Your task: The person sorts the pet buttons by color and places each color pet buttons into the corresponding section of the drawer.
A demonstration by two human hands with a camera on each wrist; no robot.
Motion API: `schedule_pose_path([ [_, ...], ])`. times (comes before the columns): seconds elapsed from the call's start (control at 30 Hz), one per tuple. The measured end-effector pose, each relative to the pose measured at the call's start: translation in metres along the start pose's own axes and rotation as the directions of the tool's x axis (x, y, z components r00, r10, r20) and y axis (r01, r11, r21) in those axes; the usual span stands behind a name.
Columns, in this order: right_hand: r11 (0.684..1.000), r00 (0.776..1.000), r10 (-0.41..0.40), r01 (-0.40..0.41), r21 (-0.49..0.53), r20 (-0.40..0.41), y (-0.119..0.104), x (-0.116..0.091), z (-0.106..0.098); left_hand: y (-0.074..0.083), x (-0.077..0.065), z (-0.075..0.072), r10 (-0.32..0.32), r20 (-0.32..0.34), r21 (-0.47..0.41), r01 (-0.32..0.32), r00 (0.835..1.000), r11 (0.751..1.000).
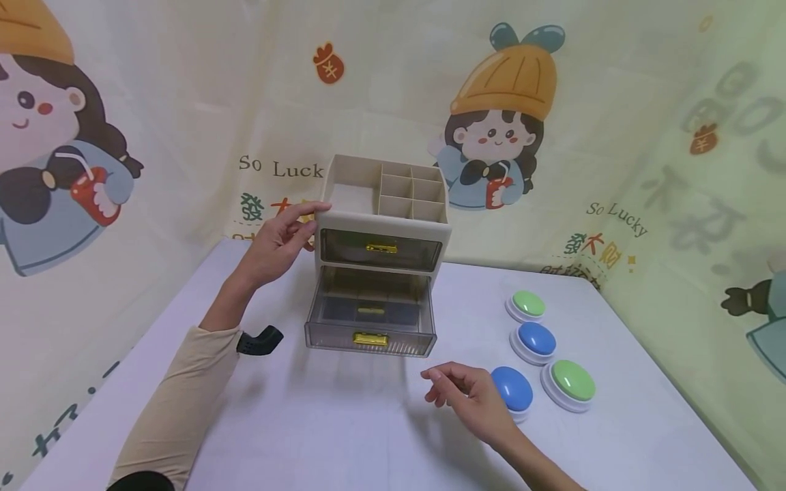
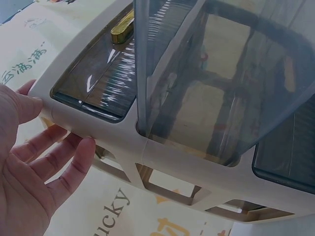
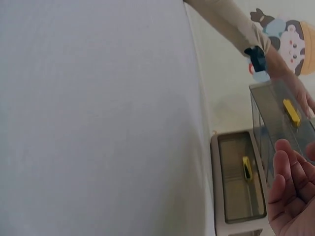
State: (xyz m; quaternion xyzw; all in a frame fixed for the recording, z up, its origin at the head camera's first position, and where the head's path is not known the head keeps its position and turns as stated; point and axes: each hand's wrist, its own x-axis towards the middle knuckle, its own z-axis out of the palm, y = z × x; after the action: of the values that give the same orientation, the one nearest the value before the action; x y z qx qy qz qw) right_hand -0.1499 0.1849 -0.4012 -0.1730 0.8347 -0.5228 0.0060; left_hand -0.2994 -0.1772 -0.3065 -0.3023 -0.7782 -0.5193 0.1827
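Note:
A cream drawer organizer (image 1: 383, 221) stands upright at the table's back, with divided compartments on top. Its middle smoky clear drawer (image 1: 371, 339) is pulled out toward me and has a gold handle; the upper drawer (image 1: 344, 249) is closed. My left hand (image 1: 278, 245) touches the organizer's upper left corner, its index finger laid over the top rim. In the left wrist view, that hand's fingers (image 2: 78, 162) are spread beside the cream side wall. My right hand (image 1: 469, 402), fingers loosely bent and holding nothing, hovers in front and to the right of the pulled-out drawer.
To the right of the organizer sit several dome push buttons on white bases, among them a green one (image 1: 574, 380) and a blue one (image 1: 512, 389) close by my right hand. A printed curtain (image 1: 393, 102) hangs behind the white table (image 1: 344, 423).

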Motion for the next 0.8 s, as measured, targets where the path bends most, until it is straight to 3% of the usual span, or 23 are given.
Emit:
schedule_pose_path([
  [0.4, 0.999, 0.984, -0.023, 0.014, -0.053, -0.179, 0.02, 0.005, -0.039, 0.001, 0.0, 0.002, 0.005, 0.0, -0.024, -0.005, 1.0, 1.0],
  [0.63, 0.995, 0.965, 0.063, -0.081, -0.063, -0.255, 0.03, 0.001, -0.067, 0.0, 0.0, 0.002, 0.004, 0.001, -0.012, -0.004, 1.0, 1.0],
  [0.8, 0.989, 0.951, 0.081, -0.114, -0.093, -0.298, 0.037, -0.005, -0.084, -0.001, 0.0, 0.001, 0.004, -0.003, -0.004, -0.004, 1.0, 1.0],
])
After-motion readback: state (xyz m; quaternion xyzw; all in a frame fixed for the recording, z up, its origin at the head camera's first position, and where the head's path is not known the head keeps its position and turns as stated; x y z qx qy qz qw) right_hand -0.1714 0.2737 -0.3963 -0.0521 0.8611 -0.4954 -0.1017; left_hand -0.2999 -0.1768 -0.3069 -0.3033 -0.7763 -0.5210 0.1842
